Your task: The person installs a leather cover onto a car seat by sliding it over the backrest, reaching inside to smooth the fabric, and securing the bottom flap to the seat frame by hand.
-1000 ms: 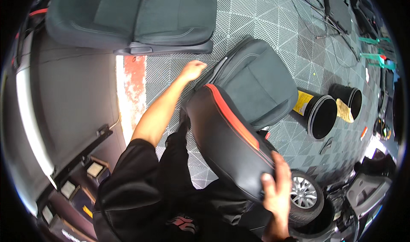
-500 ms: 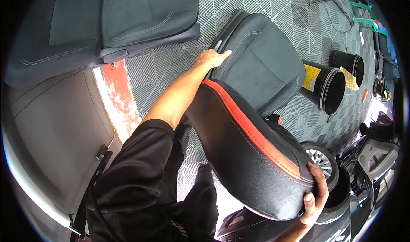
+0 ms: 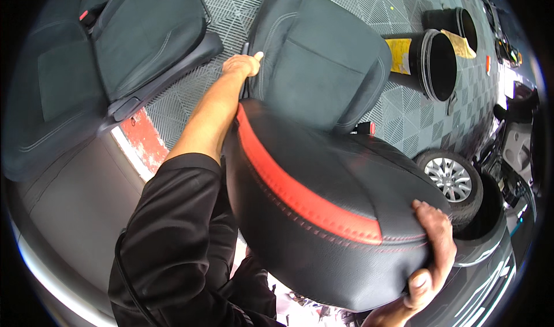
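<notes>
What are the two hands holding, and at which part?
A car seat: the right hand grips the black-and-red cushion's near edge, the left hand the side edge of its grey backrest.

Left hand (image 3: 241, 66) outstretched, right hand (image 3: 431, 252) gripping

Person, own body, seen from above. Upper garment: black, long cut, sleeve (image 3: 173, 211) pushed up to elbow on left arm; fabric matte, creased at shoulder and chest. Thin black cord (image 3: 130, 281) ran down along garment's left side. Left forearm bare below sleeve. Left hand (image 3: 241, 66) bare, no glove. Right hand (image 3: 430, 258) bare, no glove, no ring visible; right sleeve hidden.
</notes>
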`<state>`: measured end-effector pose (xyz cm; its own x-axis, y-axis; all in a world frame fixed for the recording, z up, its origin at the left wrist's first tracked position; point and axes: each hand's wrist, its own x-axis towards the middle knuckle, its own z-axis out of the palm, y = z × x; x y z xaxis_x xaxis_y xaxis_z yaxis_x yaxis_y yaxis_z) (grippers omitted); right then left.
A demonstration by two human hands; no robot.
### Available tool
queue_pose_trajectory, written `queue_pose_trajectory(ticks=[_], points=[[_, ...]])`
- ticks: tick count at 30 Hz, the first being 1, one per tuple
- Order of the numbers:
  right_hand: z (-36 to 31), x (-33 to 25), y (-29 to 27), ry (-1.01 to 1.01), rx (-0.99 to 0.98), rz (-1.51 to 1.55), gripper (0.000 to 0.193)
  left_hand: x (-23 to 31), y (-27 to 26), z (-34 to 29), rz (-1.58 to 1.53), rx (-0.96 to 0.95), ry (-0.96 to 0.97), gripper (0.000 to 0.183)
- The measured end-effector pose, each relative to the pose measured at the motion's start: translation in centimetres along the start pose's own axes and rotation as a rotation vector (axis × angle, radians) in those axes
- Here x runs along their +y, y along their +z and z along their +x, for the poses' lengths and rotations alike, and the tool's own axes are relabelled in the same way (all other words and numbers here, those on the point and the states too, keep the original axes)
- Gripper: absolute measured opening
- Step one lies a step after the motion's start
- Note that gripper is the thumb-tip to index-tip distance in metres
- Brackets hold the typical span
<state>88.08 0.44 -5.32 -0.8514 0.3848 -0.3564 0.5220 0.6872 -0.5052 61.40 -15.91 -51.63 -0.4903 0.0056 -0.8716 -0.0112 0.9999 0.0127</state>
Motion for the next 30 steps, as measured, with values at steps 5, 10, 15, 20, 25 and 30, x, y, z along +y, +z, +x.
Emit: queue_pose_trajectory(ticks=[5,10,15,20,25,30], points=[[-7.9,0.1,0.0,0.045,-0.231,-0.144,0.093,0.0,0.5,1.2,0.067,0.012,-0.007,0.075],[-21.7,3.5,4.5,-0.052,-0.241,-0.074,0.067,1.0,0.0,0.3,0.005,-0.028,-0.043,0.079],[-30.8,3.2,12.3,0.369,-0.150,0.172,0.050,0.3,0.6,2.1,0.049,-0.014,-0.014,0.083],[-36.9,4.2,19.6,0.294,-0.027,0.019,0.035,0.0,1.4,2.3,0.098,-0.032,-0.048,0.084],[-41.9,7.4,26.3,0.273,-0.034,-0.014,0.032,-0.4,1.8,3.7,0.098,0.013,-0.045,0.083],[-44.4,10.2,32.9,0.264,-0.128,-0.037,0.031,0.8,1.0,1.2,0.154,-0.051,-0.054,0.083]])
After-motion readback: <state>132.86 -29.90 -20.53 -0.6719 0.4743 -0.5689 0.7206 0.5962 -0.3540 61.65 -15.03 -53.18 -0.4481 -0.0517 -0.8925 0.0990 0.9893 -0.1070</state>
